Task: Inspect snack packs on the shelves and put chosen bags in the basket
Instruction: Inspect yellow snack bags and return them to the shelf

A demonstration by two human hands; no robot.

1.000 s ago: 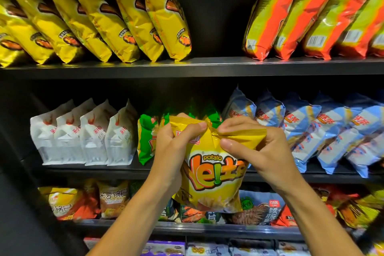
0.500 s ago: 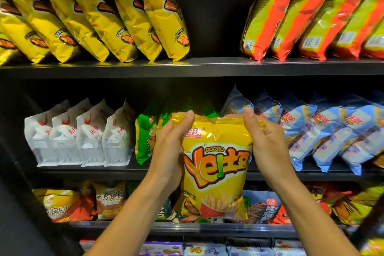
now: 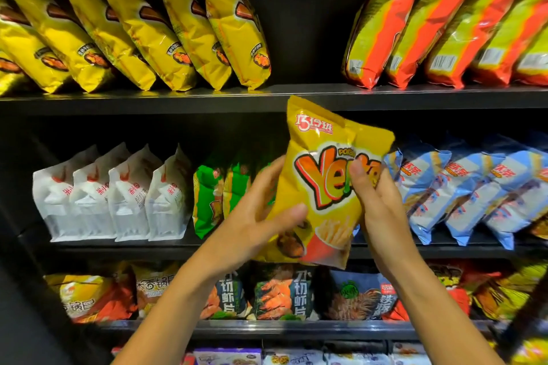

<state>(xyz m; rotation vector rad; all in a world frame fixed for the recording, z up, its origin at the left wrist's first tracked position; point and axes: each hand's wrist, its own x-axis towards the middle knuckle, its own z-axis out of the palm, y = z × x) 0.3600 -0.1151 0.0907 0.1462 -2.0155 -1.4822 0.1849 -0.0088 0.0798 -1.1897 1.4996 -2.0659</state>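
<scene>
Two bare hands hold a yellow fries bag upright, tilted, in front of dark snack shelves. The left hand cups its lower left edge, thumb across the front. The right hand pinches the right side, thumb pressed on the logo. Blue bags stand behind.

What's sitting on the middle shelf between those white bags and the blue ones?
Green snack bags stand between the white bags and the blue bags, partly hidden by the held yellow bag in the head view.
</scene>
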